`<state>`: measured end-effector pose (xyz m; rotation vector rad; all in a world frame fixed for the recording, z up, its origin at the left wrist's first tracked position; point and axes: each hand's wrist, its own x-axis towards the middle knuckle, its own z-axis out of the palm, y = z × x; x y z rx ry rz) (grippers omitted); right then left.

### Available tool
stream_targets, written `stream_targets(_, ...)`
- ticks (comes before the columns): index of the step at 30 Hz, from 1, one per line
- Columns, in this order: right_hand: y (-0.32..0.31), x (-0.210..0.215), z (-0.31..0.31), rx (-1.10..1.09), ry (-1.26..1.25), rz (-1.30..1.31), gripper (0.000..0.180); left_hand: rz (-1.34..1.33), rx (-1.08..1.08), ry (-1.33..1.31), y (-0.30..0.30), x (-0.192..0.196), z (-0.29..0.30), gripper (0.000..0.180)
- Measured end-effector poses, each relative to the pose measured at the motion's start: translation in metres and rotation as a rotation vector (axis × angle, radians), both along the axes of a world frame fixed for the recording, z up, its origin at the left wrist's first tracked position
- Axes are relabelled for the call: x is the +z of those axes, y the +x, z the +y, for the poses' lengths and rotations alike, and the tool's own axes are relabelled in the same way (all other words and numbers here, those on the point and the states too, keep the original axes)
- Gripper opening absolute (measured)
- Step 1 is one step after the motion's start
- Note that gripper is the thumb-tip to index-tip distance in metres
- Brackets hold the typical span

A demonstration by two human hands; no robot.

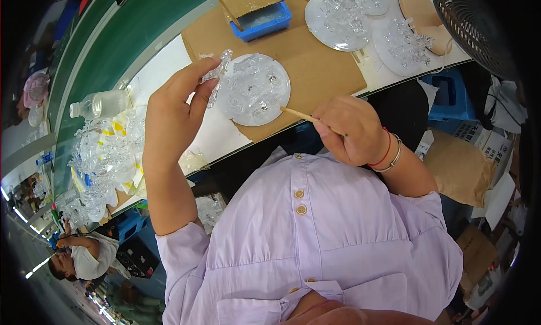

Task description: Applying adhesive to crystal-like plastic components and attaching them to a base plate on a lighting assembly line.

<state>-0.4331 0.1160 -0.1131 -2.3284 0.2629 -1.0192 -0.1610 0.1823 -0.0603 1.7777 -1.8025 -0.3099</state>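
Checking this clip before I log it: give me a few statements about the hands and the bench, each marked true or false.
1. The left hand holds a clear plastic piece in a finger grip. True.
2. The right hand holds a pair of scissors. False: it holds a thin wooden stick.
3. The stick's tip points at a round clear disc lying on cardboard. True.
4. The blue tray sits at the near edge of the bench beside the person. False: it lies beyond the disc, at the far side.
5. A clear bottle lies left of the left hand. True.
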Motion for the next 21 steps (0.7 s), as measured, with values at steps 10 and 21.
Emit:
stream_targets(10, 0.0, -0.002, -0.001, -0.053, -0.064, -0.031, 0.015, 0.082, -0.016, 0.09, 0.01, 0.004, 0.003, 0.027)
stream_targets(21, 0.008, -0.004, -0.021, -0.097, -0.058, -0.021, 0.012, 0.047, 0.097, 0.069, 0.006, 0.002, 0.02, 0.028)
